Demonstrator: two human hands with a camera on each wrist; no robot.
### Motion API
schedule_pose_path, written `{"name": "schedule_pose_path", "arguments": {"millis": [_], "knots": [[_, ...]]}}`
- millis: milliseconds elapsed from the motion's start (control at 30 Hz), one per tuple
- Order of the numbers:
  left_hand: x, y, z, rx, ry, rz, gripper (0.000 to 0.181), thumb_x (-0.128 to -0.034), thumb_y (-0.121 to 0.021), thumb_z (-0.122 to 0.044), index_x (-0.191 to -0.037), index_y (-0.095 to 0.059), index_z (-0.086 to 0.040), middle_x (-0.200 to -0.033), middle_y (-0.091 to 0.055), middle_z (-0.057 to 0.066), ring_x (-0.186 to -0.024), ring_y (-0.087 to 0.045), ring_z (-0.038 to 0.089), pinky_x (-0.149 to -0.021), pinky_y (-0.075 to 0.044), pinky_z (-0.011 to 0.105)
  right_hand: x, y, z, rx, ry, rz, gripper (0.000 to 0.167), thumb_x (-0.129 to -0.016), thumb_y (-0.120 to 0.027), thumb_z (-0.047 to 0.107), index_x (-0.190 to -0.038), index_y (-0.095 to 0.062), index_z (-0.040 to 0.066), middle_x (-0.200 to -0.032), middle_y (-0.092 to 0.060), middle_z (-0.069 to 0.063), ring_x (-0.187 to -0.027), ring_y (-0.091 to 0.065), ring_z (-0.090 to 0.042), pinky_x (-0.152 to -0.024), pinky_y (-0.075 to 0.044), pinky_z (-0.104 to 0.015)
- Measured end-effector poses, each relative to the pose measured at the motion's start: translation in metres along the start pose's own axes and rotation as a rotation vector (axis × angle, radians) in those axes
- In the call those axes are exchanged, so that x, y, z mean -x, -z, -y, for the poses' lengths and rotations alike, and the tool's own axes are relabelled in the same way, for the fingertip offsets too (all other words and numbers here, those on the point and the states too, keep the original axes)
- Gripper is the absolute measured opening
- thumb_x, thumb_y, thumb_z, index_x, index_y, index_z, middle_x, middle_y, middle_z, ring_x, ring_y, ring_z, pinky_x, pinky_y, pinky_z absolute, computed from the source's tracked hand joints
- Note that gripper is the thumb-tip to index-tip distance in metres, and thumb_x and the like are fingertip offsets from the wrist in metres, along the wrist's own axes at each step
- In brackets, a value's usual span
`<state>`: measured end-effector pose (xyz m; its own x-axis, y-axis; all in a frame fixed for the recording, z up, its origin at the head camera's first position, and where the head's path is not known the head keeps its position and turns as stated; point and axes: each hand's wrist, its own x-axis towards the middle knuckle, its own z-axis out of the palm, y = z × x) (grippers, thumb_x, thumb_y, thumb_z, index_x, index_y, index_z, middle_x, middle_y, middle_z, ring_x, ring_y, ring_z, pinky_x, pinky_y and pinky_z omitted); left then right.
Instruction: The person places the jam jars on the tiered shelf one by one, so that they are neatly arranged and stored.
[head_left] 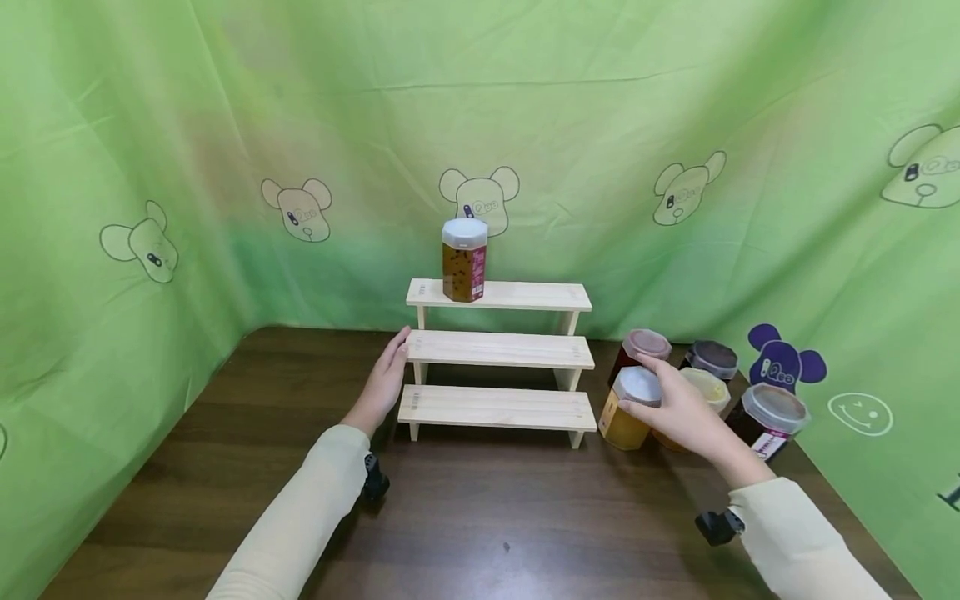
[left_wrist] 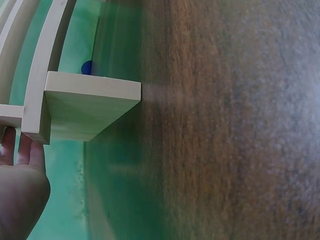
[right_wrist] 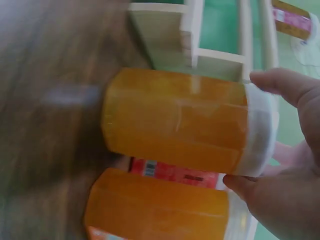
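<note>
A three-tier wooden display stand (head_left: 498, 348) stands in the middle of the table. My left hand (head_left: 382, 385) is at the left end of its middle shelf, straight fingers (left_wrist: 36, 154) touching the wood in the left wrist view. To the right of the stand, my right hand (head_left: 688, 410) grips the white lid of an amber jar (right_wrist: 175, 120), thumb on one side and fingers on the other. That jar appears upright beside the stand; whether it touches the table is unclear. On the top shelf sits a brown, seed-flecked jar (head_left: 459, 271) with a white lid and pink label.
Several jars crowd the table's right side: a red one (head_left: 647, 343), a dark one (head_left: 712, 360), a yellow-lidded one (head_left: 705, 388) and a dark one with a white label (head_left: 768, 417). Green printed cloth (head_left: 360, 108) hangs around the brown wooden table (head_left: 480, 517).
</note>
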<state>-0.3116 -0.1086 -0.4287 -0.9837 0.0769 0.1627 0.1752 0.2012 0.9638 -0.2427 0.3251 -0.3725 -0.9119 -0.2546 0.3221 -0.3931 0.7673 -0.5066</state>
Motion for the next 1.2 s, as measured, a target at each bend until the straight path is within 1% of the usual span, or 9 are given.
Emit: {"name": "schedule_pose_path", "arguments": {"millis": [67,200,400,567,667,767,900,1000,1200], "knots": [[0.000,0.000,0.000,0.006,-0.010,-0.003,0.050,-0.1118,-0.029,-0.034,-0.160,-0.027,-0.021,-0.164,-0.025,0.002,-0.150,-0.018,0.022,-0.120,-0.016,0.047,0.002,-0.004,0.000,0.052,0.009,-0.020,0.077,-0.088,-0.078,0.019,-0.144,-0.037,-0.015,-0.135,-0.045,-0.040,-0.112,-0.053,-0.050,-0.084,-0.048,-0.059],[-0.001,-0.001,0.000,-0.002,-0.036,-0.013,0.052,-0.1117,-0.028,-0.034,-0.160,-0.027,-0.017,-0.163,-0.026,0.006,-0.150,-0.019,0.026,-0.120,-0.017,0.050,0.006,-0.009,-0.001,0.079,0.016,-0.058,0.077,-0.087,-0.079,0.019,-0.142,-0.038,-0.016,-0.129,-0.047,-0.040,-0.110,-0.053,-0.049,-0.084,-0.048,-0.061],[0.000,-0.001,0.000,0.003,-0.031,-0.009,0.052,-0.1117,-0.029,-0.035,-0.160,-0.027,-0.017,-0.164,-0.025,0.006,-0.150,-0.019,0.026,-0.120,-0.017,0.050,0.013,-0.014,-0.003,0.039,-0.011,-0.086,0.085,-0.084,-0.083,0.024,-0.144,-0.036,-0.016,-0.128,-0.049,-0.038,-0.111,-0.054,-0.049,-0.086,-0.048,-0.061],[-0.001,-0.001,0.002,0.011,-0.004,-0.004,0.050,-0.1119,-0.029,-0.034,-0.160,-0.027,-0.021,-0.163,-0.025,0.001,-0.150,-0.019,0.020,-0.121,-0.016,0.046,0.019,-0.018,-0.010,-0.031,-0.113,-0.056,0.095,-0.084,-0.083,0.029,-0.150,-0.028,-0.012,-0.135,-0.046,-0.038,-0.118,-0.051,-0.053,-0.094,-0.044,-0.066],[-0.001,-0.001,0.002,0.007,0.001,-0.004,0.050,-0.1118,-0.029,-0.036,-0.160,-0.027,-0.022,-0.163,-0.026,0.000,-0.150,-0.019,0.020,-0.121,-0.016,0.045,0.024,-0.022,-0.016,-0.067,-0.155,-0.033,0.093,-0.085,-0.082,0.031,-0.149,-0.029,-0.008,-0.134,-0.048,-0.035,-0.120,-0.050,-0.052,-0.097,-0.041,-0.066],[-0.001,-0.001,0.002,0.005,0.001,-0.005,0.050,-0.1117,-0.029,-0.036,-0.160,-0.027,-0.022,-0.163,-0.026,0.000,-0.150,-0.019,0.021,-0.120,-0.016,0.046,0.030,-0.027,-0.021,-0.086,-0.193,0.016,0.090,-0.087,-0.080,0.035,-0.147,-0.030,-0.008,-0.133,-0.051,-0.033,-0.122,-0.050,-0.051,-0.098,-0.041,-0.065],[-0.001,-0.002,0.002,0.005,-0.010,-0.007,0.050,-0.1118,-0.029,-0.034,-0.160,-0.027,-0.020,-0.163,-0.026,0.002,-0.150,-0.019,0.022,-0.120,-0.017,0.046,0.035,-0.033,-0.026,-0.077,-0.239,0.084,0.091,-0.088,-0.078,0.039,-0.147,-0.027,-0.007,-0.135,-0.050,-0.037,-0.123,-0.048,-0.056,-0.096,-0.042,-0.067],[-0.001,-0.002,0.001,0.007,-0.017,-0.006,0.050,-0.1119,-0.029,-0.033,-0.160,-0.027,-0.019,-0.163,-0.025,0.002,-0.150,-0.019,0.021,-0.120,-0.017,0.045,0.036,-0.037,-0.030,-0.084,-0.252,0.090,0.092,-0.088,-0.078,0.037,-0.148,-0.025,-0.007,-0.137,-0.047,-0.038,-0.124,-0.046,-0.057,-0.096,-0.042,-0.067],[-0.001,-0.002,0.001,0.008,-0.003,-0.006,0.050,-0.1119,-0.029,-0.034,-0.160,-0.027,-0.020,-0.163,-0.026,0.001,-0.150,-0.019,0.020,-0.121,-0.016,0.044,0.037,-0.042,-0.032,-0.105,-0.270,0.071,0.089,-0.089,-0.077,0.037,-0.147,-0.026,-0.008,-0.139,-0.045,-0.037,-0.125,-0.047,-0.054,-0.098,-0.042,-0.066]]}}
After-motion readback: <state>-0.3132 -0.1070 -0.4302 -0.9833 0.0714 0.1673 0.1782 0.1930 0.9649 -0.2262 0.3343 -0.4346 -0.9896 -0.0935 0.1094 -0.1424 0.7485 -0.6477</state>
